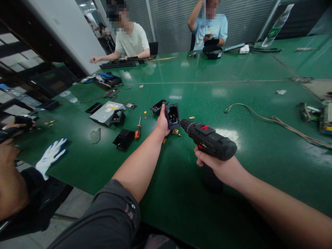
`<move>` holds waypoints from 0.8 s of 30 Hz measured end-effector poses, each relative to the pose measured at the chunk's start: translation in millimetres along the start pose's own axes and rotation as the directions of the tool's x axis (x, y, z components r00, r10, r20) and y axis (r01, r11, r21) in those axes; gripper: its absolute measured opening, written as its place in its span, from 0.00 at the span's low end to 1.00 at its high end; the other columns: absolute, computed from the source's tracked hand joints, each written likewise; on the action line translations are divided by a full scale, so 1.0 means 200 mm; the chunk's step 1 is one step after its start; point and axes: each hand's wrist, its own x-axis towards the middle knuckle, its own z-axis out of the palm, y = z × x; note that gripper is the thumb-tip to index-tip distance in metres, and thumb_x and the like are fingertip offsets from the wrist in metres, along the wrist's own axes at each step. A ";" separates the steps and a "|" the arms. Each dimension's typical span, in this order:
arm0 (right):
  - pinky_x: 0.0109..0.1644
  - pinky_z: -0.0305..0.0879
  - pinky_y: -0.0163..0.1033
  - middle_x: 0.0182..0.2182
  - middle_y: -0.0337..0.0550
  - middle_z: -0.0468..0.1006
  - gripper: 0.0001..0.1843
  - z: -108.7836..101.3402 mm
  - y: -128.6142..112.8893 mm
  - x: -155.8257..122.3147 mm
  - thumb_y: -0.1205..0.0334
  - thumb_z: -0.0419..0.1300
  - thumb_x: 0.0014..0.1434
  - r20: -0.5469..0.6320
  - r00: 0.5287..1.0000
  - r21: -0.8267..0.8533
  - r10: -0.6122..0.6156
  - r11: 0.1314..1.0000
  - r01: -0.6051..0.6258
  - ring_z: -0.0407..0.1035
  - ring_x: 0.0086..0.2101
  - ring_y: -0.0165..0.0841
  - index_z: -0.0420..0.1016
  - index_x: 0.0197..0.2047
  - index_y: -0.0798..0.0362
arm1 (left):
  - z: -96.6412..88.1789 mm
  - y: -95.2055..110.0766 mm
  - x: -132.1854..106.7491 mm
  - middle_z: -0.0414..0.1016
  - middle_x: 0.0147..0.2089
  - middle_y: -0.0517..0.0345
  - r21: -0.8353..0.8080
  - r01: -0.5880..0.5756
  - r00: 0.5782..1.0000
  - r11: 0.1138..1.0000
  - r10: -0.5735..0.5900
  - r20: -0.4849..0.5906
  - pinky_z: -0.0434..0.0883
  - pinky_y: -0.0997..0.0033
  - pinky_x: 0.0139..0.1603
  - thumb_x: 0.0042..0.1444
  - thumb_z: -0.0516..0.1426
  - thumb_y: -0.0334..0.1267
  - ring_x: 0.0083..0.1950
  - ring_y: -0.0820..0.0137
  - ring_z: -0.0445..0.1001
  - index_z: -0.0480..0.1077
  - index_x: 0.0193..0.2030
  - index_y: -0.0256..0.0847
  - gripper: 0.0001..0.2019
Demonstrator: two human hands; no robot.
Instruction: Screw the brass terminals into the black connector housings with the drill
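My left hand [163, 122] grips a black plastic housing [173, 116], its open side turned toward the right. In my right hand [216, 164] is a black cordless drill [210, 136] with red marks, my fingers wrapped round its handle. The drill's thin bit points left into the housing's cavity; whether it touches anything inside cannot be made out. Behind my left hand another black housing [157, 106] lies on the table. Small brass-coloured plates [175, 131] lie just under the held housing, and another brass plate [191, 118] is behind the drill's chuck.
On the green table [181, 200], an orange-handled screwdriver [138, 131], a black plastic part [123, 139] and a silver disc drive [107, 112] lie to the left. A white glove [52, 155] is near a co-worker's arm [10, 180]. Wires [272, 119] stretch across the right. Two people sit opposite.
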 end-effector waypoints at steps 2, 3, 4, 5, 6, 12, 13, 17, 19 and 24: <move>0.37 0.81 0.49 0.31 0.37 0.82 0.19 0.00 0.00 0.00 0.48 0.74 0.63 -0.001 1.000 0.001 -0.011 1.000 0.011 0.79 0.29 0.41 0.72 0.50 0.43 | 0.01 0.00 0.00 0.89 0.42 0.42 -0.002 -0.004 1.000 1.000 0.004 -0.007 0.85 0.52 0.57 0.73 0.65 0.72 0.51 0.47 0.91 0.86 0.59 0.37 0.35; 0.37 0.81 0.49 0.31 0.37 0.81 0.20 0.00 0.00 0.00 0.48 0.74 0.63 -0.005 1.000 0.006 -0.013 1.000 0.013 0.79 0.29 0.41 0.72 0.50 0.43 | 0.01 0.00 -0.01 0.90 0.42 0.43 -0.003 -0.005 1.000 1.000 0.005 -0.011 0.85 0.52 0.56 0.73 0.65 0.72 0.51 0.47 0.91 0.87 0.59 0.38 0.35; 0.37 0.81 0.49 0.31 0.36 0.81 0.20 0.00 0.00 0.00 0.49 0.74 0.63 -0.007 1.000 0.014 -0.010 1.000 0.010 0.79 0.29 0.41 0.72 0.50 0.43 | 0.01 0.00 -0.01 0.90 0.42 0.43 -0.003 -0.004 1.000 1.000 0.004 -0.015 0.85 0.53 0.56 0.73 0.65 0.73 0.51 0.48 0.91 0.87 0.59 0.38 0.35; 0.37 0.82 0.49 0.32 0.36 0.81 0.21 0.00 0.00 0.00 0.49 0.75 0.62 -0.011 1.000 0.024 -0.005 1.000 0.005 0.79 0.29 0.40 0.71 0.51 0.43 | 0.02 0.01 -0.02 0.90 0.42 0.43 -0.004 0.000 1.000 1.000 0.000 -0.019 0.85 0.53 0.56 0.73 0.65 0.73 0.50 0.48 0.91 0.87 0.59 0.38 0.35; 0.37 0.82 0.49 0.32 0.36 0.81 0.22 0.00 0.00 0.00 0.49 0.75 0.62 -0.015 1.000 0.038 0.002 0.999 -0.001 0.79 0.29 0.40 0.71 0.52 0.43 | 0.02 0.01 -0.02 0.90 0.42 0.42 -0.005 0.005 1.000 1.000 -0.005 -0.023 0.85 0.53 0.56 0.73 0.65 0.73 0.50 0.48 0.91 0.87 0.59 0.38 0.35; 0.36 0.83 0.48 0.35 0.35 0.81 0.28 0.02 0.01 -0.01 0.49 0.75 0.61 -0.023 1.000 0.086 0.009 0.996 -0.007 0.79 0.29 0.38 0.70 0.59 0.46 | 0.03 0.01 -0.03 0.90 0.43 0.40 -0.018 0.024 0.999 1.000 -0.025 -0.043 0.86 0.51 0.55 0.73 0.65 0.73 0.51 0.45 0.92 0.86 0.63 0.38 0.37; 0.36 0.82 0.48 0.35 0.35 0.80 0.29 0.02 0.02 -0.01 0.49 0.75 0.61 -0.021 1.000 0.084 0.010 0.996 -0.008 0.79 0.29 0.38 0.70 0.60 0.46 | 0.02 0.01 -0.02 0.90 0.43 0.40 -0.021 0.020 0.999 1.000 -0.020 -0.041 0.86 0.51 0.54 0.73 0.66 0.73 0.50 0.45 0.92 0.86 0.63 0.38 0.36; 0.36 0.81 0.47 0.34 0.35 0.81 0.30 0.01 0.02 0.00 0.49 0.74 0.62 -0.014 1.000 0.061 0.010 0.998 -0.009 0.79 0.29 0.38 0.70 0.61 0.47 | 0.02 0.01 -0.03 0.90 0.43 0.41 0.018 0.006 0.999 1.000 -0.006 -0.036 0.86 0.54 0.52 0.73 0.64 0.74 0.48 0.49 0.91 0.86 0.63 0.38 0.37; 0.36 0.80 0.47 0.34 0.35 0.81 0.31 0.01 0.02 0.00 0.49 0.74 0.62 -0.015 1.000 0.054 0.010 0.998 -0.009 0.79 0.29 0.38 0.70 0.62 0.47 | 0.02 0.01 -0.03 0.91 0.44 0.43 0.051 -0.003 0.999 0.999 0.005 -0.037 0.86 0.55 0.52 0.72 0.63 0.76 0.47 0.50 0.91 0.85 0.65 0.40 0.39; 0.36 0.80 0.47 0.33 0.35 0.82 0.31 0.01 0.01 0.00 0.50 0.74 0.61 -0.014 1.000 0.070 0.020 0.997 -0.019 0.78 0.28 0.38 0.69 0.62 0.48 | 0.03 0.01 -0.04 0.90 0.43 0.44 0.083 -0.019 0.999 0.996 0.021 -0.030 0.86 0.56 0.50 0.71 0.63 0.77 0.45 0.52 0.91 0.84 0.64 0.40 0.39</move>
